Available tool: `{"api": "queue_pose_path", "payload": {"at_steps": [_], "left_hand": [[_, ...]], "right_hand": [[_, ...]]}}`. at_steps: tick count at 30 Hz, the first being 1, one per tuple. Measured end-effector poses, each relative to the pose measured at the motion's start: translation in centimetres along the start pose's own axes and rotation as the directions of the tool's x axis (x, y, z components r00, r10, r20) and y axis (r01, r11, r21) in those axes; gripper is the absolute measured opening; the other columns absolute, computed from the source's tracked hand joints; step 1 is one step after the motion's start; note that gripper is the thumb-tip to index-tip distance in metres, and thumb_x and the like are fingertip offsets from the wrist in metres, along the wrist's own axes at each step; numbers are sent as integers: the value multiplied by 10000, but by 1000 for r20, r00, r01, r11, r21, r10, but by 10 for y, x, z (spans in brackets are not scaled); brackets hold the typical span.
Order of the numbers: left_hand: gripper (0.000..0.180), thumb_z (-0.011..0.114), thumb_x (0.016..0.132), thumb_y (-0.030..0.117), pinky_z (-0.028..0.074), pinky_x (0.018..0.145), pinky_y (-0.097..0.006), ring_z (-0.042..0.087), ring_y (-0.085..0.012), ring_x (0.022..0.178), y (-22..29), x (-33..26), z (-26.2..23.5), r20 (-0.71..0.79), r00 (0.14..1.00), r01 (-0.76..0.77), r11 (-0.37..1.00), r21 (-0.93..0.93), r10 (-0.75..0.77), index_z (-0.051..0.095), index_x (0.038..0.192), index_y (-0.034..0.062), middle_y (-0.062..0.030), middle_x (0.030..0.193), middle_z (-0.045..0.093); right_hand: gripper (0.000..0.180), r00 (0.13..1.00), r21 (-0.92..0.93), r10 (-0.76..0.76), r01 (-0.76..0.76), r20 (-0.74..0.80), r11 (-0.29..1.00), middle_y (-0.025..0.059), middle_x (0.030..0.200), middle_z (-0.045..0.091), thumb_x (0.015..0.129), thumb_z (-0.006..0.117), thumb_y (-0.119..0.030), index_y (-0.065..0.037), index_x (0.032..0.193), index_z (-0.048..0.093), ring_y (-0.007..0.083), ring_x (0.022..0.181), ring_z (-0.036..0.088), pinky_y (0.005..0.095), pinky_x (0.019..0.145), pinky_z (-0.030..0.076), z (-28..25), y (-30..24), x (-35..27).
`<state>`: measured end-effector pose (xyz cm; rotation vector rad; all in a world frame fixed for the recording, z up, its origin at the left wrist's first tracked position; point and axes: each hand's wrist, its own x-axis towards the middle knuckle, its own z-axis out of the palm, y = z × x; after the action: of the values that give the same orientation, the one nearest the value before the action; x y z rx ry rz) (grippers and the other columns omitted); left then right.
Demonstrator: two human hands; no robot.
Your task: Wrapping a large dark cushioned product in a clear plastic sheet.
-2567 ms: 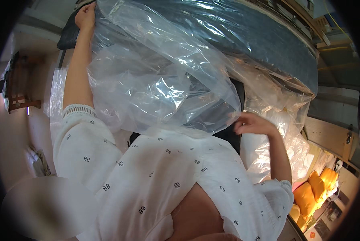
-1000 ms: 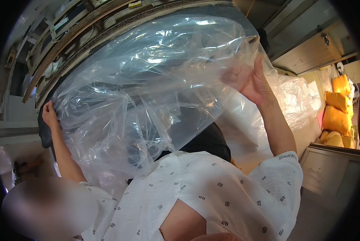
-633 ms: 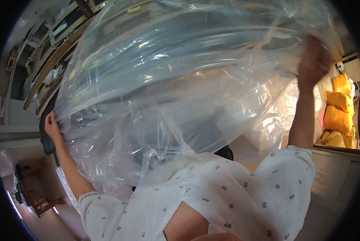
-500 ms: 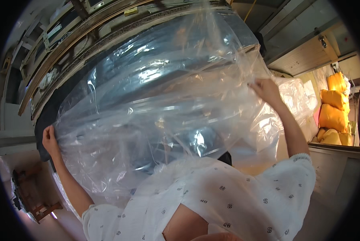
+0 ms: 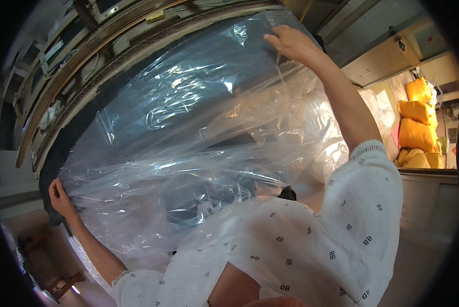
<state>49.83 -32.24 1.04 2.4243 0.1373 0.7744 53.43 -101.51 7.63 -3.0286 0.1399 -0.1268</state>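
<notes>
Our arms are spread wide in white patterned sleeves. Our left hand [image 5: 61,198] is stretched low to the left, fingers curled in a grip. Our right hand [image 5: 290,45] is raised high, fingers pinched together.

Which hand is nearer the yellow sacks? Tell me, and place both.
Right. The right hand grips the plastic sheet at its upper right edge, on the side of the yellow sacks. The left hand holds the far lower-left end.

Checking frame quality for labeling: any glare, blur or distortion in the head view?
Head view: bright glare streaks on the clear plastic sheet; fisheye bends the wooden frame, black vignette at the rim; yellow sacks look overexposed; both hands are sharp.
</notes>
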Motion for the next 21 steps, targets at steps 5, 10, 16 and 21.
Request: {"api": "queue_pose_path", "payload": {"at_steps": [5, 10, 16, 21], "left_hand": [[255, 558, 879, 246, 426, 796, -250, 554, -135, 852, -95, 2, -110, -93, 993, 83, 987, 140, -71, 626, 962, 15, -52, 911, 627], [309, 566, 866, 323, 424, 810, -273, 563, -173, 875, -92, -21, -212, -291, 942, 272, 891, 364, -168, 641, 994, 51, -63, 969, 641], [325, 572, 860, 333, 418, 823, -273, 562, -182, 890, -67, -31, -207, -261, 959, 209, 900, 382, -112, 642, 985, 41, -68, 978, 641], [308, 586, 860, 285, 416, 829, -262, 554, -162, 892, -78, -57, -219, -275, 957, 184, 930, 319, -95, 630, 984, 6, -80, 980, 637]], "right_hand": [[566, 906, -143, -274, 239, -323, 960, 142, 1343, 364, 868, 446, -414, -15, 1265, 380, 293, 1214, 357, 459, 968, 305, 73, -44, -20], [481, 815, 6, -499, 523, -295, 852, 112, 1294, 429, 852, 504, -329, -28, 1223, 449, 277, 1159, 415, 401, 932, 343, 54, -81, -78], [263, 778, 79, -420, 510, -468, 857, 65, 979, 576, 812, 558, -230, -46, 996, 597, 246, 921, 523, 360, 752, 438, 57, -73, -26], [231, 796, 280, -241, 451, -555, 847, 79, 794, 601, 772, 626, -245, -67, 916, 596, 250, 748, 569, 343, 689, 449, 71, -53, 17]]}}
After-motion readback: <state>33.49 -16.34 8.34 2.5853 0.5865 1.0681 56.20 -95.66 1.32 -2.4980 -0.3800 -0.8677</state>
